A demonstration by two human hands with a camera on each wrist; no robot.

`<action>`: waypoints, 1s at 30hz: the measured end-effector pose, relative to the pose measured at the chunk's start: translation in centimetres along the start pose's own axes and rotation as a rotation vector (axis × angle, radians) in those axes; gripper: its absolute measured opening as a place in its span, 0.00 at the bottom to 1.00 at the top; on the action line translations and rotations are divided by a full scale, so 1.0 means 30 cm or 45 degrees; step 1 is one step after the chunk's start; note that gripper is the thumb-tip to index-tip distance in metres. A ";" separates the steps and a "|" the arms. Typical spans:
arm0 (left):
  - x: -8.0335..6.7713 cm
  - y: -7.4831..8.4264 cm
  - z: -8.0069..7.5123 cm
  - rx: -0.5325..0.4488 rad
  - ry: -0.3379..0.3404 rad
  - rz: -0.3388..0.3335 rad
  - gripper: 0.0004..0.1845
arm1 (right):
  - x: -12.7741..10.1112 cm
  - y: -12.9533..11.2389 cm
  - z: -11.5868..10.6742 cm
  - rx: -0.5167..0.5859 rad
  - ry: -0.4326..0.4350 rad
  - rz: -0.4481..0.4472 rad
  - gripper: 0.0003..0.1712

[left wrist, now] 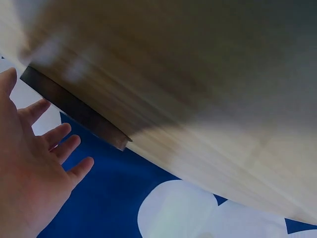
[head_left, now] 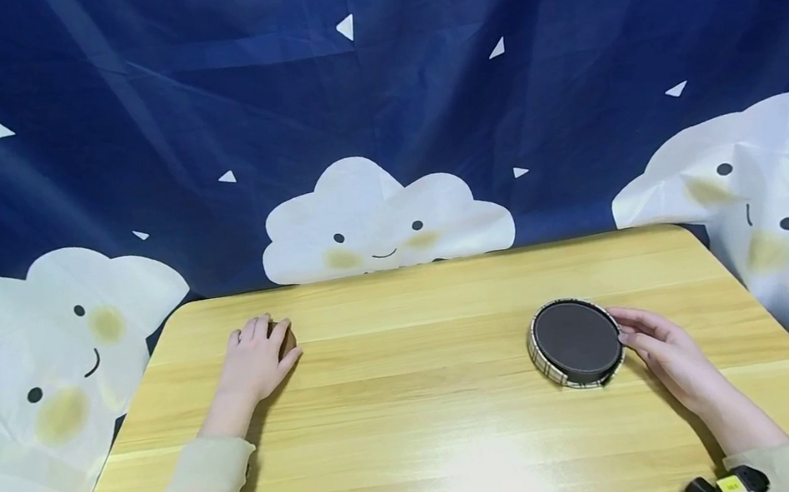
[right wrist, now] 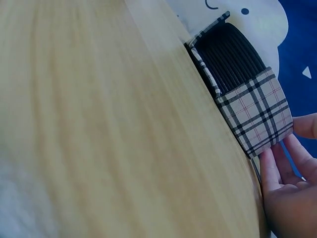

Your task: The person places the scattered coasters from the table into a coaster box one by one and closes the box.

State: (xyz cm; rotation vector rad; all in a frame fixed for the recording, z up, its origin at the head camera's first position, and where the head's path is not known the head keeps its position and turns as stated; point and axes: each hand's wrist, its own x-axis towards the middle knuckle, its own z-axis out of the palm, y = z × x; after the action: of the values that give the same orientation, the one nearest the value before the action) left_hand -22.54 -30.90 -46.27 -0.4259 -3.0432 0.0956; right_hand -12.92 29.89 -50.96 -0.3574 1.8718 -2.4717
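Note:
Toward the back left of the table, my left hand [head_left: 256, 362] lies over a dark brown flat object [head_left: 285, 339], its fingers spread and largely covering it. In the left wrist view the object shows as a thin brown slab [left wrist: 74, 106] lying flat, with my loosely extended fingers [left wrist: 62, 134] beside its edge. To the right stands a round coaster holder [right wrist: 257, 116] with plaid sides and a front opening, stacked with black coasters [head_left: 577, 338]. My right hand [head_left: 671, 358] grips the holder's right side, thumb at the rim and fingers [right wrist: 270, 171] along the plaid wall.
The light wooden table [head_left: 418, 411] has rounded far corners. Behind it hangs a dark blue cloth [head_left: 374, 97] printed with white smiling clouds and small triangles. A black device with a yellow label [head_left: 731, 484] sits at the right wrist.

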 end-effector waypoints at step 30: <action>0.011 -0.021 0.022 -0.151 -0.199 -0.116 0.38 | 0.000 0.002 -0.001 0.001 0.014 -0.004 0.29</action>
State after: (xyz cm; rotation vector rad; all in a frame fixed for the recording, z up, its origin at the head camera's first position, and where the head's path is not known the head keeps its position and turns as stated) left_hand -23.07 -31.46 -46.85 -0.2990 -3.2286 -0.0599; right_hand -12.94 29.88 -51.03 -0.3479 1.8757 -2.4810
